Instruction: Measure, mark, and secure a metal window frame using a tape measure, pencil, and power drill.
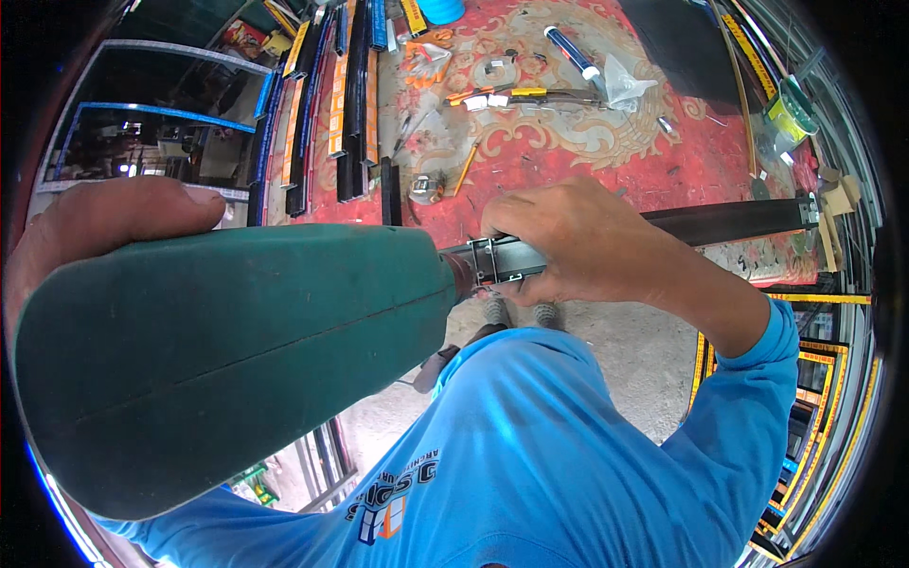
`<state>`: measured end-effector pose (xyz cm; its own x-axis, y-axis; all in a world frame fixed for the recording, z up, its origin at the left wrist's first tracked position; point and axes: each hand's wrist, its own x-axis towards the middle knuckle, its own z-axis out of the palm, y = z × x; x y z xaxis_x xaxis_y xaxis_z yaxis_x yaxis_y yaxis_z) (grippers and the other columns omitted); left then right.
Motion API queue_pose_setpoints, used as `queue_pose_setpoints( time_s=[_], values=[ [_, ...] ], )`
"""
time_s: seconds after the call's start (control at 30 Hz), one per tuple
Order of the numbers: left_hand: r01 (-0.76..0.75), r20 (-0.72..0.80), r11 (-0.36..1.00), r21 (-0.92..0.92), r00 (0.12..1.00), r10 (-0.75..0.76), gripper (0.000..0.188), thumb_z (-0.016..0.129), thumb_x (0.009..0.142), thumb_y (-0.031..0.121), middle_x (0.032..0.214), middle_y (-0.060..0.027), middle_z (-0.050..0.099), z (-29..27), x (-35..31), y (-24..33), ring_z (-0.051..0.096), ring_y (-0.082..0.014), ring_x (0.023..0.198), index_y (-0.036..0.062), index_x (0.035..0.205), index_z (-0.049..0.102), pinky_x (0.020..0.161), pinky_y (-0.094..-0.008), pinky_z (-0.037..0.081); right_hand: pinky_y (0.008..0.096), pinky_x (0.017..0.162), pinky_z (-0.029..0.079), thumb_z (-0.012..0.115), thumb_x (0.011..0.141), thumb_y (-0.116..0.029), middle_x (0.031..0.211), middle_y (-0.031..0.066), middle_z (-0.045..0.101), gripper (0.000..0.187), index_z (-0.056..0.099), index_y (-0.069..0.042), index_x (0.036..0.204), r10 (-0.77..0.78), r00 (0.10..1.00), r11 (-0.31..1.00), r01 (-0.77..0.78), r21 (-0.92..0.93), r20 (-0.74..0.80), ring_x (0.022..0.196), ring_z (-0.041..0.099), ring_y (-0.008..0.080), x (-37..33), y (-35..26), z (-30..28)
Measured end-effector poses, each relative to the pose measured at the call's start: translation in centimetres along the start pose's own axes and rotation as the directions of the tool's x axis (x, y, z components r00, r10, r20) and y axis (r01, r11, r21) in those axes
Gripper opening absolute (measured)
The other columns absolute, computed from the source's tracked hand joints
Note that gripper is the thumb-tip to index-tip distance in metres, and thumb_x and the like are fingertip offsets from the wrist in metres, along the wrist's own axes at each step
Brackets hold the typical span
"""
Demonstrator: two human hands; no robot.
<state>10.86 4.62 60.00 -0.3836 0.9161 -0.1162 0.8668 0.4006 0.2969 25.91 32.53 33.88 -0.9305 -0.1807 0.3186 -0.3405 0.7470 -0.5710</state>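
Observation:
A large green power tool [237, 350], its exact kind not clear from this side, fills the left of the picture, close to the camera. My left hand [123, 218] is closed round it; only part of the hand shows along the upper left edge, and the other fingers are hidden. The tool's narrow front end meets the open end of a dark metal profile [724, 222], which lies crosswise to the right. Gripping that profile near this end, my right hand [578, 241] has its thumb below and fingers above. Silvery channel edges show at the profile's end.
Several long profiles [355, 104] lie on a red patterned carpet [530, 180]. A tape measure [426, 188], pencil [466, 168], gloves [429, 62] and blue tube [571, 52] lie beyond. At right are a green-rimmed clear container [791, 114] and yellow-taped frames [814, 417].

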Motion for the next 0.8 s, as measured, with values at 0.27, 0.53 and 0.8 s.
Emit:
queue_pose_setpoints(
  time_s=[0.27,0.53,0.8],
  values=[
    [-0.007,0.018,1.0,0.009,1.0,0.007,0.089,0.091,0.087,0.058,0.131,-0.0125,0.075,-0.23,0.37,0.45,0.073,-0.022,0.108,-0.001,0.147,0.065,0.093,-0.039,0.06,0.0503,0.071,0.056,0.094,0.08,-0.024,0.091,0.0082,0.072,0.038,0.065,-0.012,0.103,0.02,1.0,1.0,-0.02,-0.023,0.005,0.085,0.075,0.0355,0.17,-0.05,-0.02],
    [-0.003,0.021,1.0,0.008,1.0,0.003,0.089,0.091,0.086,0.059,0.131,-0.013,0.075,-0.09,0.25,0.75,0.073,-0.0227,0.108,-0.0013,0.147,0.065,0.093,-0.0394,0.061,0.0541,0.08,0.06,0.096,0.075,-0.024,0.094,0.0189,0.076,0.053,0.064,-0.004,0.112,0.022,0.997,1.0,-0.023,0.015,0.07,0.092,0.078,0.0429,0.27,-0.05,-0.51],
    [-0.002,0.014,1.0,-0.003,1.0,0.002,0.09,0.091,0.085,0.059,0.131,-0.0135,0.075,0.44,0.47,0.63,0.074,-0.0234,0.109,-0.0016,0.147,0.065,0.093,-0.0399,0.061,0.0549,0.08,0.06,0.096,0.076,-0.023,0.094,0.0186,0.076,0.052,0.064,-0.004,0.112,0.033,0.996,0.998,-0.037,0.041,0.081,0.091,0.078,0.0437,0.41,-0.08,-0.67]
  ],
)
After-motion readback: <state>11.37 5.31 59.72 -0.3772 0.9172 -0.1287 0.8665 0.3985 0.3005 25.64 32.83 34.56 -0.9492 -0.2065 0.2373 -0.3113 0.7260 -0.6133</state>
